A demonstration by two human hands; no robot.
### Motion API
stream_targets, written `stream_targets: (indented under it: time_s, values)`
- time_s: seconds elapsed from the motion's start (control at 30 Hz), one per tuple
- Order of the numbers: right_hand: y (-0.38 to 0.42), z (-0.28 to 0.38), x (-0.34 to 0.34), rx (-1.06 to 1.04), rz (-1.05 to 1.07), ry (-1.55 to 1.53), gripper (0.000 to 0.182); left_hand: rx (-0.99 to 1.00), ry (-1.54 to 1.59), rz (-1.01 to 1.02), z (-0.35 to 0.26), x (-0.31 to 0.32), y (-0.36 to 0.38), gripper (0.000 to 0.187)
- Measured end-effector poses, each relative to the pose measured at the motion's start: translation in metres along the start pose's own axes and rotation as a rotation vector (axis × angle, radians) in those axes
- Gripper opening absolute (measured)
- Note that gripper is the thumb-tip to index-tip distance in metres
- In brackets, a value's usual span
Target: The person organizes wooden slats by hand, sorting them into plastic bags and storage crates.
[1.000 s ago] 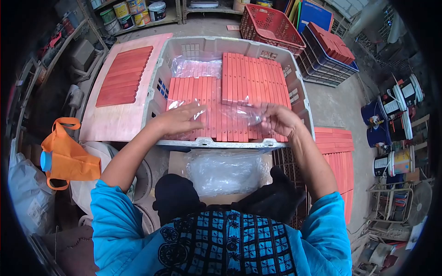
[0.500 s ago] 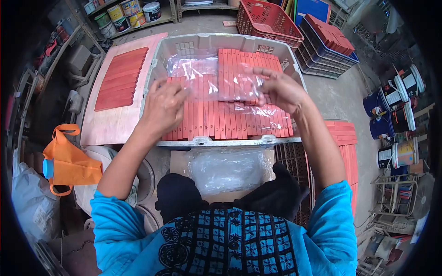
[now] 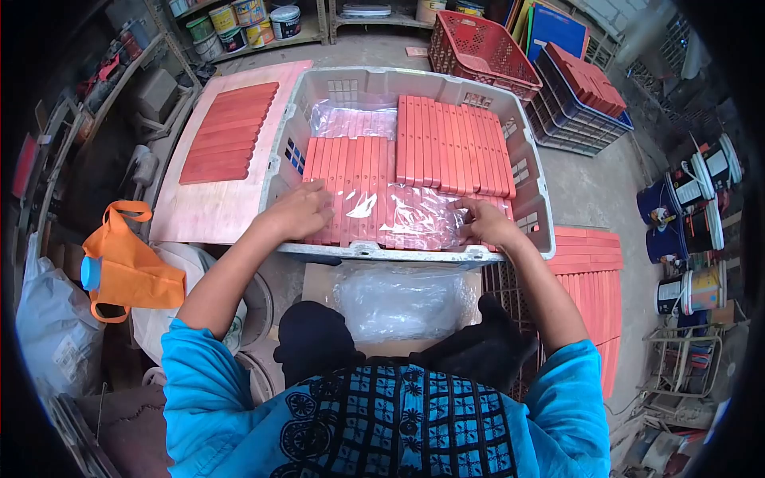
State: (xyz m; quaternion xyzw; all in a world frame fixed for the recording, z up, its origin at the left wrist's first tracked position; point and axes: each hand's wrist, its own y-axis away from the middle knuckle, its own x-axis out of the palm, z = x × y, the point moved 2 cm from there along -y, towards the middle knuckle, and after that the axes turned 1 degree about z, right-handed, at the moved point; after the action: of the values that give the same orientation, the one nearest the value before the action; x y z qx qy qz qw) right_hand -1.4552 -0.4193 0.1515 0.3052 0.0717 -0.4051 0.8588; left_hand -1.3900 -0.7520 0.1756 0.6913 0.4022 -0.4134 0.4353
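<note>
A clear plastic sheet [image 3: 422, 217] lies over the front rows of red-painted wooden slats in a grey plastic crate [image 3: 414, 76]. My left hand [image 3: 303, 212] is at the sheet's left side, its curled fingers closed on the plastic over the slats. At the right side, my right hand [image 3: 484, 223] pinches the sheet near the crate's front edge. Behind the sheet stands a higher stack of red slats [image 3: 454, 143] on the right. Another piece of clear plastic [image 3: 343, 119] covers slats at the back left. Light glare hides parts of the sheet's edges.
Left of the crate, a pale board [image 3: 171, 211] carries a row of red slats [image 3: 231, 131]. Folded clear plastic [image 3: 402, 303] rests in front of my body. More red slats [image 3: 594, 295] lie at right. A red basket [image 3: 486, 68] and a loaded blue crate [image 3: 578, 119] stand behind.
Both hands have come down and toward me with the plastic sheet, from above the slats onto the front rows. The higher slat stack now shows uncovered.
</note>
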Motion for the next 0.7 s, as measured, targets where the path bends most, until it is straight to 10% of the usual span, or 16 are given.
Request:
stream_targets:
  time_s: [0.3, 0.4, 0.5, 0.7]
  values:
    - [0.026, 0.049, 0.007, -0.43, -0.605, 0.778, 0.038, 0.128, 0.014, 0.314, -0.033, 0.005, -0.008, 0.049]
    - [0.018, 0.043, 0.007, -0.372, -0.329, 0.681, 0.048, -0.015, -0.008, 0.445, -0.04, -0.004, -0.013, 0.048]
    - [0.008, 0.034, 0.013, -0.357, -0.088, 0.729, 0.052, 0.072, 0.062, 0.12, -0.054, -0.002, -0.015, 0.05]
    - [0.011, 0.046, 0.016, -0.281, 0.001, 0.743, 0.046, 0.089, 0.113, 0.389, -0.055, 0.017, -0.03, 0.053]
